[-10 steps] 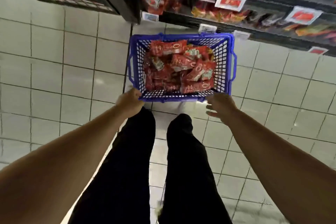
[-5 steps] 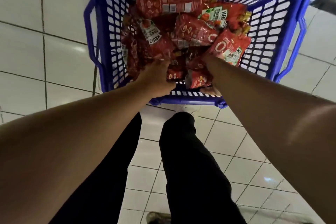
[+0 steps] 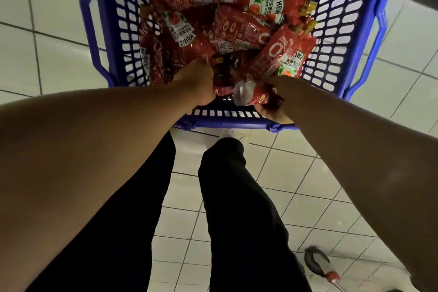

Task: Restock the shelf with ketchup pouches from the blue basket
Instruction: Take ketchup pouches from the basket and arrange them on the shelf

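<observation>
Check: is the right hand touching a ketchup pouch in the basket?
Touching. The head view shows the right hand gripping a ketchup pouch, fingers curled round its lower end above the blue basket.

A shop floor, seen from above: a blue plastic shopping basket (image 3: 355,38) with lattice walls and side handles sits on pale, glossy floor tiles (image 3: 47,7), heaped with identical red retail ketchup pouches (image 3: 237,28) bearing printed branding and barcodes. Stock in such quantity, carried in a store basket, marks this as a grocery aisle.
</observation>
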Tool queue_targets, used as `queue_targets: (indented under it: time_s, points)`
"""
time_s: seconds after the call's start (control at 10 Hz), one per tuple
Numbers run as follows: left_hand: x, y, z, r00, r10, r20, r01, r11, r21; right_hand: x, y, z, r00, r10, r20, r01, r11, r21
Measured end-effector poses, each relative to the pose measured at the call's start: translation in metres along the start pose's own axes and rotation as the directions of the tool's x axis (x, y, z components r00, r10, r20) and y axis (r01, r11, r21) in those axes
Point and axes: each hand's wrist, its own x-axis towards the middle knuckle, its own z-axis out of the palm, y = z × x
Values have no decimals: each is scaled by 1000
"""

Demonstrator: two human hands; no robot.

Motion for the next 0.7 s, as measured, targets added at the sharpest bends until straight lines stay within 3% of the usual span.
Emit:
queue_targets:
  time_s: [0.2, 0.4, 0.5, 0.6, 0.7]
  points:
    - [-40, 0, -35, 998, -29, 52, 30, 1000, -5, -52, 18, -34, 996, -39, 79, 22, 978, 206]
    - [-112, -35, -100, 973, -117, 199, 155, 970, -186, -149, 41, -48, 945, -209, 252, 93, 910, 403]
    - [-166, -56, -141, 949, -21, 314, 171, 871, -460, -215, 51, -47, 907, -300, 296, 166, 900, 403]
    - [-214, -52, -174, 940, 32, 339, 197, 761, -618, -286, 58, -49, 866, -378, 327, 213, 871, 442]
    - [-288, -33, -214, 933, 187, 308, 111, 663, -741, -360, 64, -60, 811, -479, 336, 316, 842, 437]
